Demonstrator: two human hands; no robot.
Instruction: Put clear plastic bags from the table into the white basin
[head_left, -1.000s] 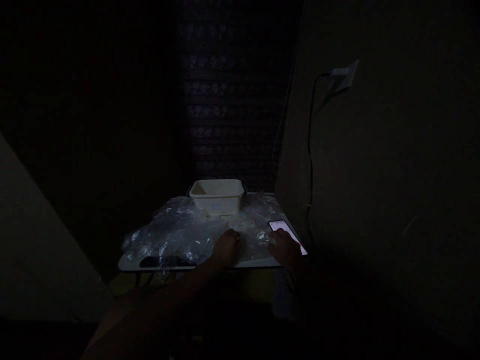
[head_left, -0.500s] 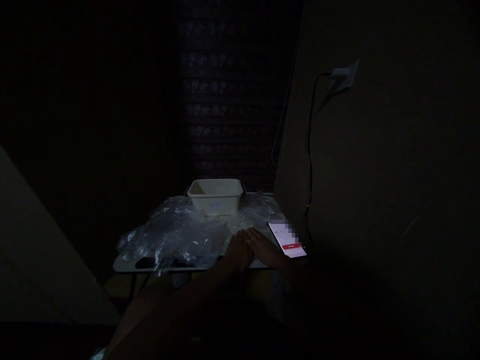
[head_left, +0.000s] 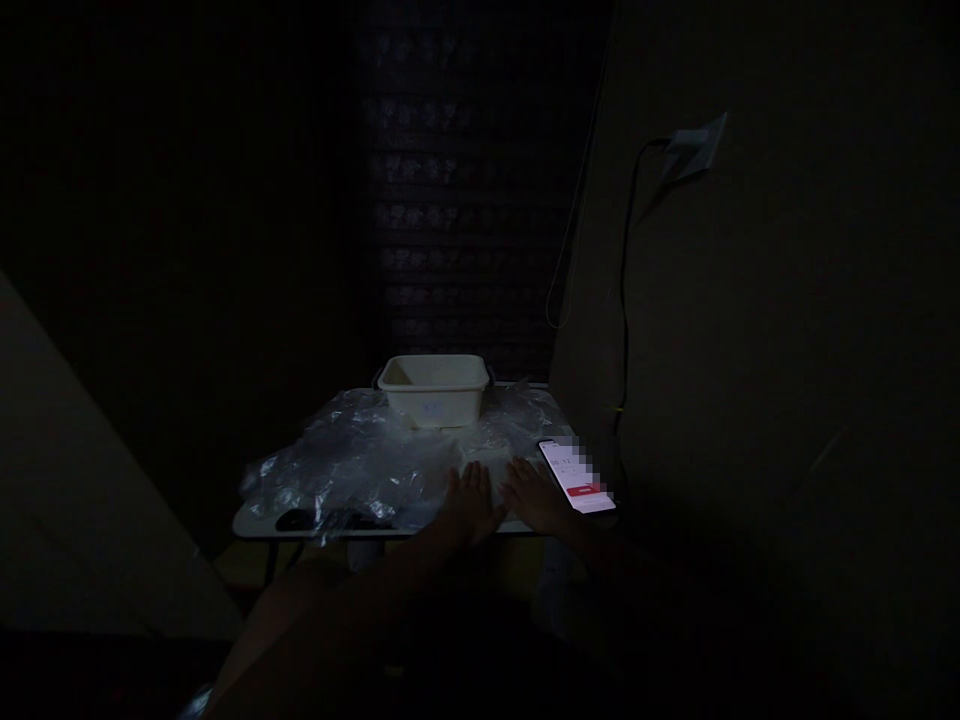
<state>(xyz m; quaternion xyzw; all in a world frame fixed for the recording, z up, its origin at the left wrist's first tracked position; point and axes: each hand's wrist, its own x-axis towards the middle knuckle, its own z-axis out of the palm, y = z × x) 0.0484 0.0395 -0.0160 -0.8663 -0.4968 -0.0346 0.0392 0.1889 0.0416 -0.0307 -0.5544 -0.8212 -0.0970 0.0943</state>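
Observation:
My left hand (head_left: 471,503) lies flat with its fingers stretched forward, near the front edge of a small table (head_left: 251,522). Just to its right, my right hand (head_left: 531,495) is flat too, its fingers spread and pointing ahead. Both rest on or just over clear plastic (head_left: 360,465), which spreads crumpled over much of the tabletop; the dim light hides the exact contact. Beyond the hands stands a white rectangular tub (head_left: 437,405) with a small label on its front. A lit phone (head_left: 574,478) lies right of my right hand.
On the right wall a plug sits in an outlet (head_left: 705,145), and its dark cable (head_left: 624,290) hangs down beside the table. A blind (head_left: 450,215) with a loop cord covers the back. A pale slanted panel (head_left: 82,480) stands at left.
My hands were close together, fingers touching; now they have moved apart sideways and lie flat with a gap between the fingertips. The view has shifted slightly.

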